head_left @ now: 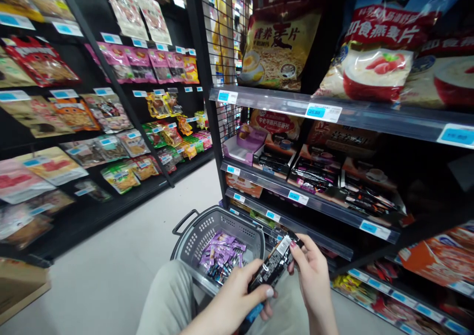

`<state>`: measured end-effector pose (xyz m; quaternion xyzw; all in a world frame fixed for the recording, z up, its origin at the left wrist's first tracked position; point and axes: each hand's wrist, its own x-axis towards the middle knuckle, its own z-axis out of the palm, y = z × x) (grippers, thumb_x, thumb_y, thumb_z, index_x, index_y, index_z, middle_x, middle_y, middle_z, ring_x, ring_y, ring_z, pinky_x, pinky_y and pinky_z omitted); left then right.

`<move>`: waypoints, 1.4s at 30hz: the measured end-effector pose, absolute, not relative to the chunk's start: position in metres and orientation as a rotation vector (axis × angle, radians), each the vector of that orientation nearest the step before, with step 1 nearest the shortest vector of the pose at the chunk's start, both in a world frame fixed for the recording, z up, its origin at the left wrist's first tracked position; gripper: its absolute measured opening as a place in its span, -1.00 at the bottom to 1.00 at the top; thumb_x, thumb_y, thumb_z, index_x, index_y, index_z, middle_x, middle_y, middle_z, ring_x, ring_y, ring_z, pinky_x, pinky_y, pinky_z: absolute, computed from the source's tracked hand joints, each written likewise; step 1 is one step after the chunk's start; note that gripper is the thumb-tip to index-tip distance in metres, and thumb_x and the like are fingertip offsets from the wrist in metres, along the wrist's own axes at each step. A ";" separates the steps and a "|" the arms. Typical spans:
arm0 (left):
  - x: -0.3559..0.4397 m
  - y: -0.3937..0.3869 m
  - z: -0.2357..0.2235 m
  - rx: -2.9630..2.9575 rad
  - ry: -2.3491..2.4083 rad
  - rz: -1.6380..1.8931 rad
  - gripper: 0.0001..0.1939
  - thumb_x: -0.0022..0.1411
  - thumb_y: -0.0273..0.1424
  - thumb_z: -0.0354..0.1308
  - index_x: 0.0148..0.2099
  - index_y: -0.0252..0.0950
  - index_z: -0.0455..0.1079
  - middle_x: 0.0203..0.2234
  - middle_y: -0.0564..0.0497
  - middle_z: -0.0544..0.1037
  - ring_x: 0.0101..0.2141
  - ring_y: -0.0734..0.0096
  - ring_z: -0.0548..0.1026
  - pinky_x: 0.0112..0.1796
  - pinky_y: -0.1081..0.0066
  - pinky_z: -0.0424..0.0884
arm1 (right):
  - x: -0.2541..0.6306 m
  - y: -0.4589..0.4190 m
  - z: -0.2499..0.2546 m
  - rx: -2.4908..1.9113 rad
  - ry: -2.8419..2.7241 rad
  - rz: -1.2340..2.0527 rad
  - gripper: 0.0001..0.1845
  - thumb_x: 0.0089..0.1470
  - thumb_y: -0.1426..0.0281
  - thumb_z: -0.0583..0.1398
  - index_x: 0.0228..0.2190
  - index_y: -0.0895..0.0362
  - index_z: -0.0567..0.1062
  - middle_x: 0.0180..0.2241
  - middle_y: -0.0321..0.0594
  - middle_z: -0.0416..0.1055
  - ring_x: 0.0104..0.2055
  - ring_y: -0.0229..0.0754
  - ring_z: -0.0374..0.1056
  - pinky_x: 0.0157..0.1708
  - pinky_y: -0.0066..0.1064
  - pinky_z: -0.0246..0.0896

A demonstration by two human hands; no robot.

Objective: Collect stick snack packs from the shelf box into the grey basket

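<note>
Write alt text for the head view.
A person's left hand and right hand hold black packets near a grey basket of purple and dark sachets. Shop shelves of packaged food stand at right, more packaged snacks at left.

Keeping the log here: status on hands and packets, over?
Left hand, right hand both on black packaging. Purple packets in basket. Nothing visibly blocking hands.

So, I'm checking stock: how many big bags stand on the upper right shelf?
3: yellow bag at left, blue-and-red bag in the middle, similar bag cut off at right. More may be hidden behind.
</note>
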<state>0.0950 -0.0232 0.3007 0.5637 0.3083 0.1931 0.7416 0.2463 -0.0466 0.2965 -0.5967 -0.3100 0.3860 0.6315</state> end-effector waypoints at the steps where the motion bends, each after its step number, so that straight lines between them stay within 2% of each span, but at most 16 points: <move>1: 0.096 -0.024 0.301 1.227 0.683 0.416 -0.69 0.05 -0.40 0.03 -0.11 -0.31 0.26 -0.53 0.04 0.42 -0.55 0.38 0.44 -0.48 0.38 0.37 | 0.245 -0.047 0.296 -1.377 -0.705 0.861 -0.70 -0.15 0.25 0.15 -0.34 0.16 0.33 -0.69 -0.43 0.18 -0.73 -0.36 0.14 -0.74 -0.52 0.06; 5: 0.098 -0.026 0.302 1.166 0.675 0.401 -0.69 0.03 -0.44 0.03 -0.11 -0.30 0.25 -0.48 0.03 0.43 -0.54 0.39 0.44 -0.47 0.37 0.37 | 0.242 -0.047 0.299 -1.443 -0.679 0.776 -0.72 -0.13 0.20 0.12 -0.43 0.17 0.34 -0.73 -0.42 0.18 -0.77 -0.38 0.10 -0.79 -0.54 0.00; 11: 0.098 -0.027 0.298 1.064 0.640 0.384 -0.69 0.01 -0.44 0.04 -0.13 -0.31 0.23 -0.44 0.02 0.43 -0.48 0.36 0.46 -0.43 0.36 0.37 | 0.242 -0.049 0.300 -1.527 -0.706 0.705 -0.71 -0.13 0.20 0.12 -0.43 0.17 0.37 -0.78 -0.45 0.16 -0.78 -0.37 0.09 -0.79 -0.55 -0.02; 13: 0.098 -0.027 0.295 1.036 0.641 0.374 -0.71 0.00 -0.41 0.06 -0.17 -0.33 0.23 -0.45 0.02 0.43 -0.49 0.36 0.46 -0.46 0.37 0.38 | 0.242 -0.049 0.299 -1.544 -0.743 0.695 -0.74 -0.13 0.22 0.13 -0.43 0.17 0.37 -0.78 -0.44 0.17 -0.76 -0.37 0.11 -0.78 -0.55 0.01; 15: 0.098 -0.027 0.291 1.015 0.658 0.385 -0.73 -0.01 -0.39 0.07 -0.20 -0.34 0.22 -0.46 0.02 0.42 -0.52 0.36 0.46 -0.48 0.38 0.38 | 0.241 -0.050 0.298 -1.522 -0.800 0.717 -0.73 -0.17 0.27 0.17 -0.39 0.16 0.36 -0.69 -0.38 0.28 -0.67 -0.32 0.21 -0.70 -0.54 0.12; 17: 0.098 -0.028 0.288 1.009 0.680 0.419 -0.75 0.00 -0.36 0.07 -0.23 -0.34 0.21 -0.45 0.02 0.43 -0.53 0.38 0.45 -0.50 0.39 0.38 | 0.237 -0.051 0.300 -1.468 -0.860 0.773 -0.60 -0.24 0.35 0.22 -0.26 0.13 0.32 -0.52 -0.28 0.39 -0.50 -0.24 0.32 -0.55 -0.48 0.24; 20: 0.098 -0.029 0.286 1.039 0.709 0.460 -0.80 0.01 -0.35 0.06 -0.30 -0.33 0.19 -0.51 0.04 0.43 -0.56 0.41 0.44 -0.52 0.40 0.38 | 0.225 -0.055 0.307 -1.380 -0.869 0.901 -0.27 -0.29 0.46 0.24 -0.03 0.06 0.11 -0.25 -0.18 0.38 -0.28 -0.16 0.34 -0.32 -0.36 0.28; 22: 0.097 -0.029 0.286 1.061 0.727 0.463 -0.83 0.01 -0.34 0.06 -0.36 -0.33 0.18 -0.58 0.07 0.42 -0.59 0.43 0.42 -0.53 0.41 0.37 | 0.218 -0.057 0.310 -1.327 -0.805 0.952 -0.11 -0.32 0.49 0.26 0.04 0.03 -0.03 -0.16 -0.14 0.33 -0.19 -0.14 0.31 -0.25 -0.31 0.26; 24: 0.096 -0.030 0.286 1.069 0.737 0.459 -0.83 0.01 -0.34 0.06 -0.38 -0.33 0.18 -0.62 0.08 0.41 -0.60 0.44 0.42 -0.53 0.41 0.37 | 0.215 -0.059 0.310 -1.297 -0.747 0.973 -0.04 -0.33 0.49 0.27 0.06 0.03 -0.09 -0.14 -0.13 0.32 -0.17 -0.12 0.30 -0.24 -0.29 0.26; 26: 0.096 -0.030 0.287 1.073 0.732 0.454 -0.82 0.00 -0.34 0.07 -0.36 -0.33 0.20 -0.58 0.06 0.42 -0.58 0.42 0.42 -0.52 0.39 0.37 | 0.216 -0.059 0.306 -1.298 -0.732 0.982 -0.11 -0.29 0.45 0.25 0.05 0.04 -0.06 -0.22 -0.14 0.37 -0.24 -0.12 0.33 -0.29 -0.29 0.27; 29: 0.097 -0.033 0.288 1.071 0.743 0.456 -0.77 -0.02 -0.32 0.09 -0.32 -0.34 0.22 -0.49 0.02 0.44 -0.56 0.40 0.43 -0.52 0.39 0.37 | 0.224 -0.058 0.297 -1.335 -0.731 0.952 -0.38 -0.19 0.36 0.21 -0.06 0.10 0.12 -0.39 -0.20 0.40 -0.39 -0.16 0.34 -0.42 -0.36 0.27; 33: 0.098 -0.038 0.288 1.065 0.718 0.427 -0.72 -0.04 -0.29 0.11 -0.29 -0.35 0.24 -0.47 -0.01 0.45 -0.54 0.40 0.44 -0.51 0.41 0.36 | 0.230 -0.056 0.288 -1.458 -0.688 0.838 -0.72 -0.10 0.24 0.12 -0.32 0.12 0.26 -0.65 -0.38 0.25 -0.64 -0.32 0.18 -0.66 -0.52 0.09; 36: 0.096 -0.041 0.284 1.051 0.654 0.411 -0.67 -0.11 -0.31 0.17 -0.27 -0.36 0.26 -0.40 -0.04 0.46 -0.49 0.37 0.45 -0.46 0.39 0.37 | 0.233 -0.054 0.286 -1.489 -0.693 0.788 -0.77 -0.07 0.20 0.09 -0.44 0.12 0.26 -0.71 -0.44 0.15 -0.69 -0.37 0.06 -0.71 -0.55 -0.03; 39: 0.091 -0.044 0.278 1.009 0.628 0.374 -0.66 -0.15 -0.34 0.21 -0.28 -0.38 0.31 -0.34 -0.08 0.45 -0.40 0.29 0.46 -0.41 0.37 0.37 | 0.240 -0.052 0.282 -1.469 -0.665 0.666 -0.77 -0.08 0.20 0.09 -0.47 0.12 0.25 -0.68 -0.43 0.16 -0.65 -0.36 0.08 -0.64 -0.53 0.01; 42: 0.086 -0.046 0.271 0.944 0.639 0.360 -0.70 -0.12 -0.31 0.19 -0.33 -0.41 0.34 -0.39 -0.09 0.46 -0.39 0.25 0.46 -0.43 0.34 0.37 | 0.252 -0.051 0.276 -1.432 -0.616 0.541 -0.75 -0.12 0.20 0.12 -0.47 0.13 0.28 -0.64 -0.39 0.22 -0.60 -0.33 0.13 -0.57 -0.50 0.05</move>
